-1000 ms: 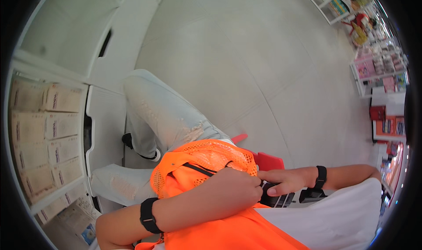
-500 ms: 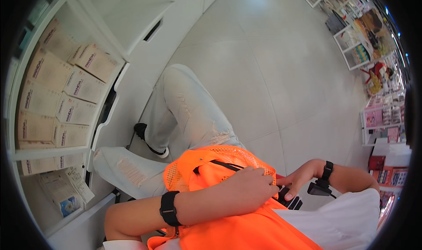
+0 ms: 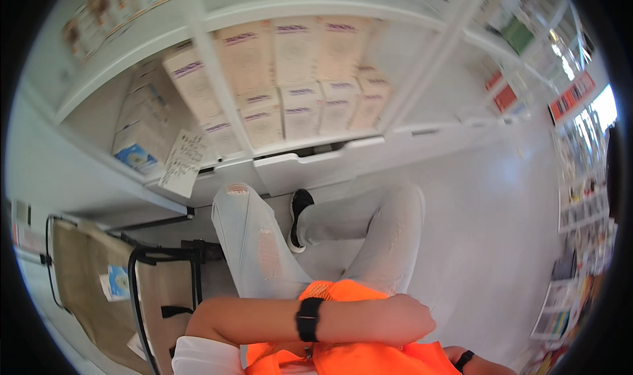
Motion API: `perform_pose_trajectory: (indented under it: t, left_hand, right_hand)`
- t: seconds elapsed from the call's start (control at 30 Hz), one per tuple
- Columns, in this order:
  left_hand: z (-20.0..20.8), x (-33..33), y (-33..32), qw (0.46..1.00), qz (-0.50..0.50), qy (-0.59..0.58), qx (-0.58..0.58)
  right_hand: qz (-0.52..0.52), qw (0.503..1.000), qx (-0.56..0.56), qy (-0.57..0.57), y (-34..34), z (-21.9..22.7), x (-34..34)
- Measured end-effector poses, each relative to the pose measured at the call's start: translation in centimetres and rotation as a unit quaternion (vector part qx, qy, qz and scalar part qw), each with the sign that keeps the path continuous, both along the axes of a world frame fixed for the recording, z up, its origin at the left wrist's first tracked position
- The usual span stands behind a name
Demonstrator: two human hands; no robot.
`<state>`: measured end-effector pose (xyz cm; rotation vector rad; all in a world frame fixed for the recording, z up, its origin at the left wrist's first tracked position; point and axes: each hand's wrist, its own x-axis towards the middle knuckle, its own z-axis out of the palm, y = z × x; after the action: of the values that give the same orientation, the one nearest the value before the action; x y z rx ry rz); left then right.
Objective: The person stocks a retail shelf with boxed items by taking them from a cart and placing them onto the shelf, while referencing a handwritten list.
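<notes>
My left forearm crosses in front of my orange mesh vest (image 3: 376,358), with a black strap (image 3: 308,319) round it. At its end my left hand (image 3: 410,319) is rounded and curled closed over the vest's right side; whatever its fingers hold, if anything, is hidden beneath it. Low at the right edge of the vest, my right hand (image 3: 453,352) shows only as a sliver of skin beside a black wrist band (image 3: 464,360). Its fingers are out of sight behind the vest. My bent knees in ripped pale jeans (image 3: 264,256) face the shelf.
A white shelf unit (image 3: 316,9) ahead holds several cream boxes (image 3: 300,52). A handwritten paper (image 3: 183,162) hangs off its lower left shelf beside blue-and-white boxes (image 3: 137,152). On the left stands a beige fabric cart (image 3: 86,263) with a black frame. More display shelves (image 3: 580,203) line the right.
My view has swung left, so the shelf of cream boxes now lies ahead and the cart shows. My right hand and its black device have slipped mostly out of sight.
</notes>
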<state>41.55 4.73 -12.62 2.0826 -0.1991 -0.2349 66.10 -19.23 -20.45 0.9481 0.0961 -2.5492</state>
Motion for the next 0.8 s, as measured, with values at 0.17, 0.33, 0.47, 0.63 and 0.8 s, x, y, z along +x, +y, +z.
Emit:
perform_pose_trajectory:
  t: [0.17, 0.33, 0.47, 0.63, 0.8]
  left_hand:
    - [0.8, -10.2, 3.4, 0.952, 0.265, -0.137, 0.065]
    - [2.9, -20.4, 0.8, 0.859, 0.507, -0.037, 0.059]
    - [1.3, -27.3, -4.7, 0.753, 0.656, 0.013, 0.037]
    - [-1.7, -31.6, -6.9, 0.612, 0.692, 0.369, -0.1]
    - [-5.8, -33.4, -8.5, 0.482, 0.735, 0.345, -0.329]
  right_hand:
    - [0.261, 0.949, 0.128, -0.124, 11.1, -0.3, 4.1]
    - [0.272, 0.64, 0.694, -0.188, 28.1, 9.4, -2.8]
    - [0.107, 0.43, 0.896, 0.037, 34.9, 14.4, -15.7]
    - [-0.061, 0.461, 0.774, 0.43, 33.2, 20.7, -25.7]
    - [-0.316, 0.376, 0.673, 0.554, 29.1, 19.2, -34.7]
